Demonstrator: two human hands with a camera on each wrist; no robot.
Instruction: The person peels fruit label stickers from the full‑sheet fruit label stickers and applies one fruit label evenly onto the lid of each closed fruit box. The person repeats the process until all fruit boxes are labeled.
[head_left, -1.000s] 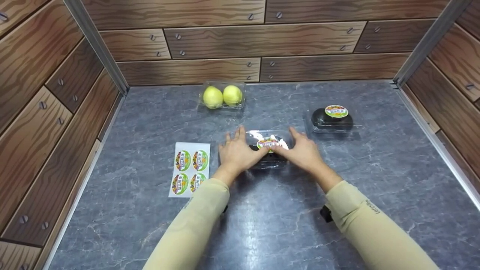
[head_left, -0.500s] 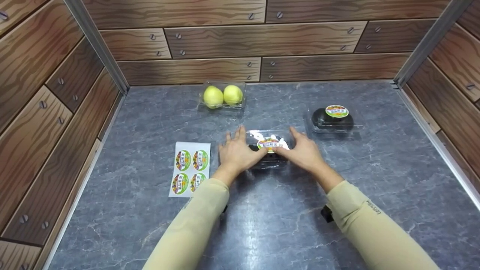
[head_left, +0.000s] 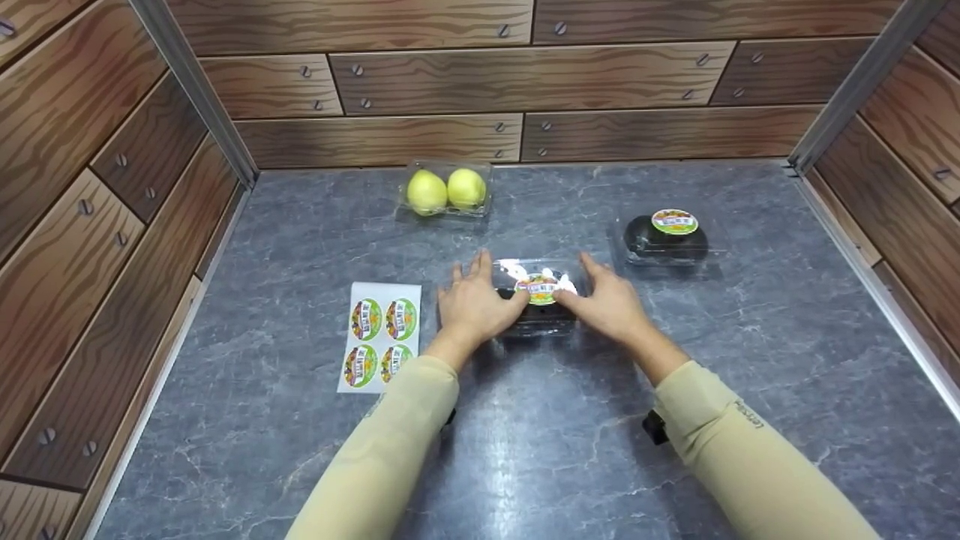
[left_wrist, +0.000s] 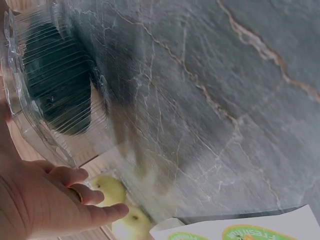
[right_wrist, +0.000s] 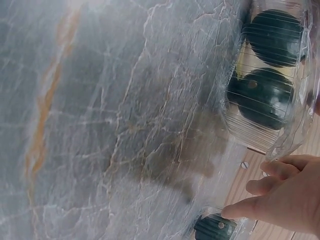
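Observation:
A clear plastic clamshell box (head_left: 538,325) with dark green fruits (right_wrist: 265,102) that look like avocados stands on the table between my hands. An oval, colourful sticker (head_left: 539,288) lies on its lid. My left hand (head_left: 478,306) touches the lid with its thumb at the sticker's left edge, its fingers stretched out beside the box. From the other side my right hand (head_left: 609,306) puts its thumb at the sticker's right edge, its other fingers extended along that end. Both wrist views show these fingers loosely extended, not wrapped round the box; the thumbs are hidden there.
A sheet of oval stickers (head_left: 379,337) lies left of the left hand. Behind stands a clear box of yellow-green fruits (head_left: 427,193). Another clear box with dark fruit (head_left: 666,244) and a sticker is at the back right. Wood-patterned walls (head_left: 427,82) enclose the table.
My thumbs have slid apart from the sticker's middle toward its left and right edges, baring more of it. The box and the other things have stayed in place.

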